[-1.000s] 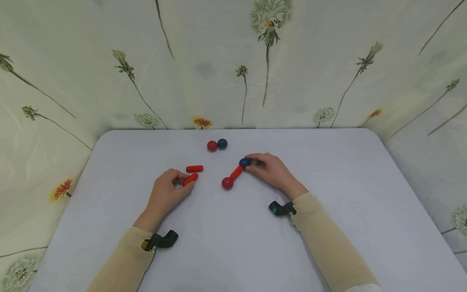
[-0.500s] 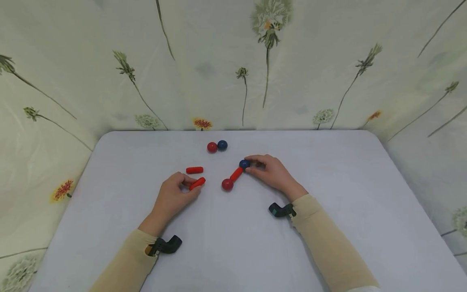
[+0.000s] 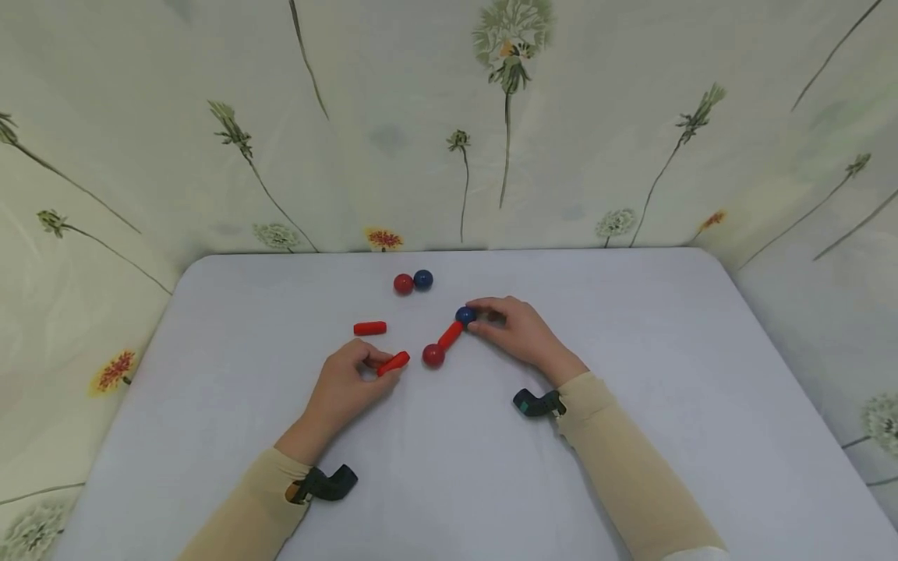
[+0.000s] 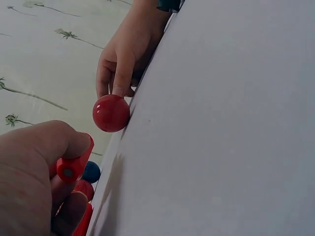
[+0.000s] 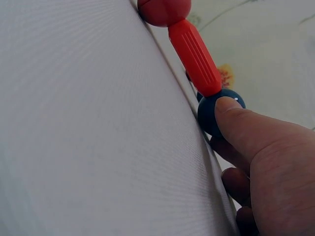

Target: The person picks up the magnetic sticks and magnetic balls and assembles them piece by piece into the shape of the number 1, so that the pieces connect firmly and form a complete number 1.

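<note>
Between thumb and fingers, my left hand (image 3: 351, 382) pinches a short red rod (image 3: 394, 363); a grey dot shows on the rod's near end in the left wrist view. My right hand (image 3: 519, 331) grips a blue ball (image 3: 465, 315) with thumb and fingertips. Joined to that ball is a second red rod (image 5: 195, 58), ridged along its side, with a red ball (image 3: 433, 355) at its other end, forming a dumbbell shape. The red ball faces my left hand, a short gap from the rod held there.
A third red rod (image 3: 369, 328) lies on the white table (image 3: 449, 483) just beyond my left hand. Farther back, a loose red ball (image 3: 403, 284) and blue ball (image 3: 423, 280) sit side by side. A flower-printed cloth (image 3: 393, 156) hangs behind the table.
My left hand has moved right and slightly nearer with its red rod, closing on the red ball of the joined piece. My right hand keeps its grip on the blue ball, nearly still.
</note>
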`<state>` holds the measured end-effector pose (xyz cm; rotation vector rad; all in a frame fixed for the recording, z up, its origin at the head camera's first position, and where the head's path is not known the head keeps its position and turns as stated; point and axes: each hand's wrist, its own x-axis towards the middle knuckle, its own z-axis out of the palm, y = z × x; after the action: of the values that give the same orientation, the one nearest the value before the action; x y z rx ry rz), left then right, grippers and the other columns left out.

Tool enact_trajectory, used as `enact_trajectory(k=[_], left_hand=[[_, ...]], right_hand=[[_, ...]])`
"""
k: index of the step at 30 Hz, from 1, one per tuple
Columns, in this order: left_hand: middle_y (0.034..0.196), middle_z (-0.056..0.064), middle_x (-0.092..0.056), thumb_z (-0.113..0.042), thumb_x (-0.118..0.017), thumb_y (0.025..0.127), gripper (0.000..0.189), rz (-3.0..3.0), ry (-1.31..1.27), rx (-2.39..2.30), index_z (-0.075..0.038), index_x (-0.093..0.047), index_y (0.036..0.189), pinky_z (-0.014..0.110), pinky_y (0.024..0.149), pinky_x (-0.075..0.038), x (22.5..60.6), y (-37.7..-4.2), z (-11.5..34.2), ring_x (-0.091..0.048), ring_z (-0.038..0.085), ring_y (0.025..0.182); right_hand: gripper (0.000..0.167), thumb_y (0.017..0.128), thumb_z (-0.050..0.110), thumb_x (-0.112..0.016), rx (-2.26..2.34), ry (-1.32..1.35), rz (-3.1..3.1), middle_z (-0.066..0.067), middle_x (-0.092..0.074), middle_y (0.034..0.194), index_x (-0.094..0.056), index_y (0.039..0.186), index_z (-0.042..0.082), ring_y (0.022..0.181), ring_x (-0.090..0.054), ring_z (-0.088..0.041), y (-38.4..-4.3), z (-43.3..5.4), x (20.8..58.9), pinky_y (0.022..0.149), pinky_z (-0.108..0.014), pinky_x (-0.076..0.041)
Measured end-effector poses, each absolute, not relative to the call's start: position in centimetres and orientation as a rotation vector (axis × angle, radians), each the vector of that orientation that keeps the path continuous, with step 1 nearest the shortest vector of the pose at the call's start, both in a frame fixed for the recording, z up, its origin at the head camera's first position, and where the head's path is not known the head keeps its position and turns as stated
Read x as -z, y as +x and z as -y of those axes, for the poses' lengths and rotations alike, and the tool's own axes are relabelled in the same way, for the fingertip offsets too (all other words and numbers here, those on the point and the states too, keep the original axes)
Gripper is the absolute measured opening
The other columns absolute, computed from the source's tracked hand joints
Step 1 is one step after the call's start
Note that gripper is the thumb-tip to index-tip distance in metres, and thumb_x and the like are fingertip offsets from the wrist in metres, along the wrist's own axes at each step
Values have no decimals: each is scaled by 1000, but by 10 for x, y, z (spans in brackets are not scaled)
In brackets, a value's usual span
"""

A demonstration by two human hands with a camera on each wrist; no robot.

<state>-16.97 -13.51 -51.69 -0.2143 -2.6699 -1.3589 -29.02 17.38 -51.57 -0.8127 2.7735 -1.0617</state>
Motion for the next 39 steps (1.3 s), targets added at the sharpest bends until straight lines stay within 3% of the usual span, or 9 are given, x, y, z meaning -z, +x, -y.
enact_trajectory(k=[39], left_hand=[[82,-15,-58,-29,-82,81,18,2711,-331,1208,-22,-71,94,25,68,-51,520,-169,111,-55,5,76]], right_hand=[[42,90,53,-67,1071,-796,-2782,13,-64,115,-66,127,33,100,-56,-9,-292,-174,519,88,-36,-47]])
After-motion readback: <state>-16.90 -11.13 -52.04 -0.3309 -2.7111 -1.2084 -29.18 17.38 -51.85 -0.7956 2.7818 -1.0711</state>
